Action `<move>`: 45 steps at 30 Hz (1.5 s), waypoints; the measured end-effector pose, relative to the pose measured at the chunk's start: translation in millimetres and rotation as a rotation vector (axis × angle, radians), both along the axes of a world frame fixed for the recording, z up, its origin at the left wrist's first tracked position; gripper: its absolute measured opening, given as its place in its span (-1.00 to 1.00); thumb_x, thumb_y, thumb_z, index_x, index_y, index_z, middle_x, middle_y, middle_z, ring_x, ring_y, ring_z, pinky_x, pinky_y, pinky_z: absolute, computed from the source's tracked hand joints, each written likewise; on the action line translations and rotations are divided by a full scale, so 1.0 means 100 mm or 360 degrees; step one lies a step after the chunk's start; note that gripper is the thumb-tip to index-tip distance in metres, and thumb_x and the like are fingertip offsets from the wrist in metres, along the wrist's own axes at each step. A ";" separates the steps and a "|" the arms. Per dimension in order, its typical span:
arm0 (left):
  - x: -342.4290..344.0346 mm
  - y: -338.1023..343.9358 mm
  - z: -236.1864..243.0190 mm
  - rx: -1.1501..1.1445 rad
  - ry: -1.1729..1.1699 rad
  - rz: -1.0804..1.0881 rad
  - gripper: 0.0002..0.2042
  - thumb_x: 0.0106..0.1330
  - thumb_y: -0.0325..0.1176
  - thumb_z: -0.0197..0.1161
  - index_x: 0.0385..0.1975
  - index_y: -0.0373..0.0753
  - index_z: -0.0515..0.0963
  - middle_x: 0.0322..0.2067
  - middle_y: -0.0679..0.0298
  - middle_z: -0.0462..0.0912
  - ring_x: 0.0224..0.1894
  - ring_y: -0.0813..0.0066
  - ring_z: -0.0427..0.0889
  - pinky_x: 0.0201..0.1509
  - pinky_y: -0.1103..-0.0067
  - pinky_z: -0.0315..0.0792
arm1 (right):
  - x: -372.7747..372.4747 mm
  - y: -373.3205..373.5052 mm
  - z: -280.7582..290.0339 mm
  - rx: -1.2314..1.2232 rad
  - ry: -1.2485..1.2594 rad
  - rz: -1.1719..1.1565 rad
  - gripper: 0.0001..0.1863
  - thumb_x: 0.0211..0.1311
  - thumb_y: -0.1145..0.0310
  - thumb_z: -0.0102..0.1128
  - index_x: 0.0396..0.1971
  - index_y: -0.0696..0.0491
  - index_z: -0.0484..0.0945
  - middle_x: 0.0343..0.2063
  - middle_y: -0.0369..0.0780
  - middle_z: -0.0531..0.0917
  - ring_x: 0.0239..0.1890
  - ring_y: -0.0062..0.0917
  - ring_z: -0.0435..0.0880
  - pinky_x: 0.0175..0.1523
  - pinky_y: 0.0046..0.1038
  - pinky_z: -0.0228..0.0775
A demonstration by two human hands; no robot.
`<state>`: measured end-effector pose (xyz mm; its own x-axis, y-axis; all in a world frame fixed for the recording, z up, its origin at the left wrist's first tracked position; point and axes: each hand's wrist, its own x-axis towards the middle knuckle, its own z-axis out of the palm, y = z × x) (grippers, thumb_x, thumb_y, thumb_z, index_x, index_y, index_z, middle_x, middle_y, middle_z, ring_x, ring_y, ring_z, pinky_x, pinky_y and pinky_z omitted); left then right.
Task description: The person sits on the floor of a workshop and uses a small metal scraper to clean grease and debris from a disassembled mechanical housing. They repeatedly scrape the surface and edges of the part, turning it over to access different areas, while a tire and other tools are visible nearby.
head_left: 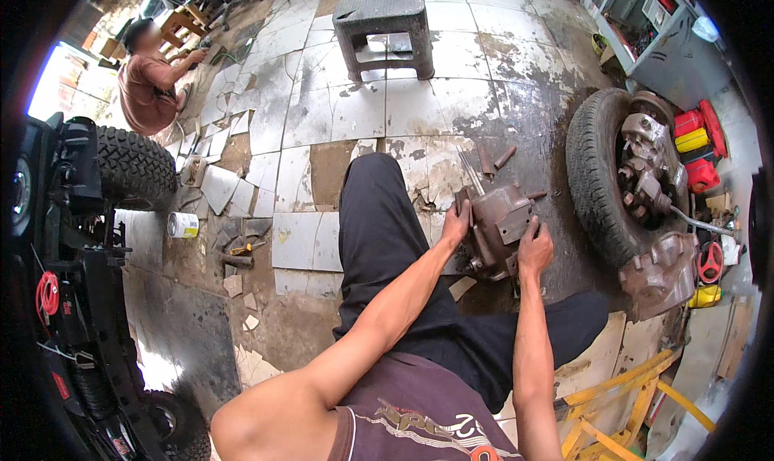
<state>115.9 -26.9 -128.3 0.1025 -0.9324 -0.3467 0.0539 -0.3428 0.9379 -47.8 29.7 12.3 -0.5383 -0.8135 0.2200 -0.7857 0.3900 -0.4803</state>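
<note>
A greasy brown metal housing [498, 219] lies between my knees, long thin rods [470, 167] at its upper end. My left hand [454, 226] grips a dark flat metal piece [462, 199] against the housing's left side. My right hand [534, 251] has its fingers curled on the housing's right edge, thumb upward. Two short rusty cylinders [504, 156] lie on the floor just above it.
A tire with metal parts [588, 171] and a cast piece [657, 276] sit right. A black vehicle [81, 276] fills the left. A plastic stool [379, 14] stands ahead; a co-worker [149, 94] is upper left. A yellow frame [621, 396], tools [238, 251] and cracked tiles surround me.
</note>
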 end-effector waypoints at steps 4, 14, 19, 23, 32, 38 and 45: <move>0.02 -0.13 0.14 0.0236 -0.0012 -0.0197 -0.43 0.45 0.10 0.01 0.02 -0.39 0.51 -0.21 0.01 0.67 -0.14 0.26 0.62 0.04 0.40 0.44 | -0.05 0.02 -0.01 0.0055 -0.0059 -0.0063 -0.50 0.43 -0.01 -0.05 -0.34 0.18 0.60 -0.36 0.08 0.66 -0.28 0.05 0.62 -0.19 0.00 0.40; -0.01 0.00 0.31 0.0213 -0.0059 -0.0229 -0.40 0.47 0.14 -0.07 0.17 -0.32 0.40 -0.01 -0.06 0.61 0.08 0.10 0.58 0.17 0.38 0.39 | -0.05 0.06 0.09 0.0117 -0.0128 -0.0060 -0.49 0.43 -0.02 -0.06 -0.30 0.17 0.60 -0.32 0.07 0.67 -0.24 0.06 0.63 -0.16 0.00 0.42; 0.02 -0.01 0.26 0.0057 -0.0070 -0.0046 -0.40 0.48 0.11 -0.06 0.16 -0.38 0.38 -0.02 -0.03 0.62 0.06 0.15 0.58 0.18 0.40 0.38 | 0.02 0.06 0.10 0.0011 -0.0040 -0.0063 -0.52 0.43 0.00 -0.05 -0.28 0.16 0.60 -0.33 0.06 0.67 -0.26 0.06 0.64 -0.16 -0.01 0.43; 0.06 0.01 0.16 0.0004 -0.0024 -0.0165 -0.40 0.47 0.09 -0.01 0.19 -0.39 0.36 0.03 -0.03 0.60 0.11 0.13 0.56 0.22 0.39 0.36 | -0.01 0.03 0.01 -0.0057 0.0018 -0.0013 -0.54 0.43 0.02 -0.04 -0.33 0.15 0.59 -0.35 0.05 0.67 -0.29 0.05 0.64 -0.20 -0.02 0.43; 0.11 -0.03 0.20 0.0055 0.0020 -0.0208 -0.52 0.47 0.08 0.04 -0.23 -0.32 0.56 -0.48 0.30 0.60 -0.42 0.50 0.52 -0.25 0.48 0.43 | -0.02 0.05 0.01 -0.0056 0.0021 -0.0031 -0.56 0.42 0.04 0.00 -0.40 0.15 0.56 -0.40 0.05 0.65 -0.31 0.02 0.62 -0.22 -0.03 0.41; 0.07 0.00 0.16 -0.0070 -0.0044 -0.0110 -0.49 0.47 0.06 0.04 -0.06 -0.38 0.56 -0.32 0.18 0.68 -0.28 0.41 0.60 -0.11 0.43 0.46 | 0.00 0.05 0.03 -0.0041 0.0014 -0.0038 -0.54 0.42 0.03 -0.02 -0.38 0.17 0.57 -0.38 0.05 0.66 -0.28 0.02 0.63 -0.20 -0.04 0.42; 0.17 -0.11 0.06 0.0241 0.0041 -0.0226 -0.50 0.47 0.05 0.04 -0.12 -0.37 0.56 -0.35 0.17 0.66 -0.29 0.39 0.58 -0.13 0.42 0.45 | 0.04 0.05 0.02 -0.0087 -0.0029 -0.0048 -0.52 0.43 0.00 -0.05 -0.35 0.17 0.57 -0.36 0.06 0.66 -0.26 0.03 0.63 -0.17 -0.03 0.42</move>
<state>132.7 -37.8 -121.8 -0.0371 -0.8739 -0.4847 0.0182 -0.4855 0.8740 -44.2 35.0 14.3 -0.5668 -0.7837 0.2538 -0.7648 0.3862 -0.5156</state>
